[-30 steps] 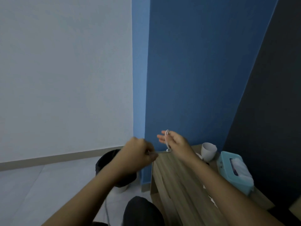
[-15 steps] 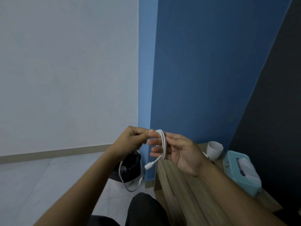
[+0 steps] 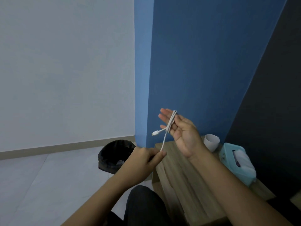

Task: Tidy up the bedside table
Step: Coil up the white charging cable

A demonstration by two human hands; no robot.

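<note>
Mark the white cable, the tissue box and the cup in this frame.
white cable [image 3: 171, 123]: head view, on the loops wound across the right hand's fingers.
tissue box [image 3: 228, 152]: head view, on its teal top beside the tissue opening.
cup [image 3: 211, 141]: head view, on its white outer wall.

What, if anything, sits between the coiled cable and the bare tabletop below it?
Nothing visible. The white cable is looped around the right hand, its tail pinched by the left hand. The cup and tissue box sit further back on the bedside table.
</note>
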